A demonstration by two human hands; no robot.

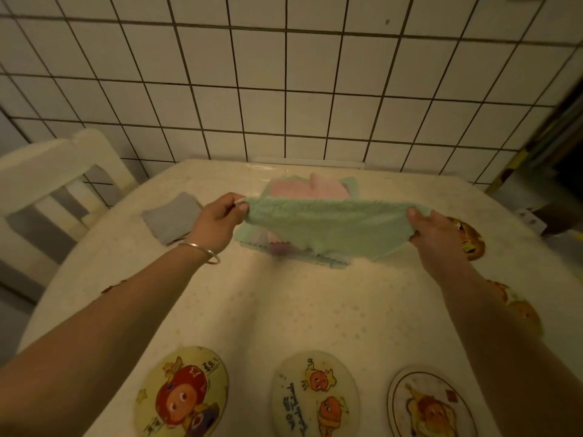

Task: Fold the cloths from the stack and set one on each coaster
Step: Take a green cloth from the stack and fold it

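Green cloth [328,228] stretched above the stack [303,190], left hand [217,222] and right hand [432,231] pinching its corners.

green cloth [328,227] stretched above stack [307,190]

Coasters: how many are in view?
5: three along the near edge, two at the right edge, partly hidden by the right arm.

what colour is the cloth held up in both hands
Pale mint green cloth, clearest in the head view.
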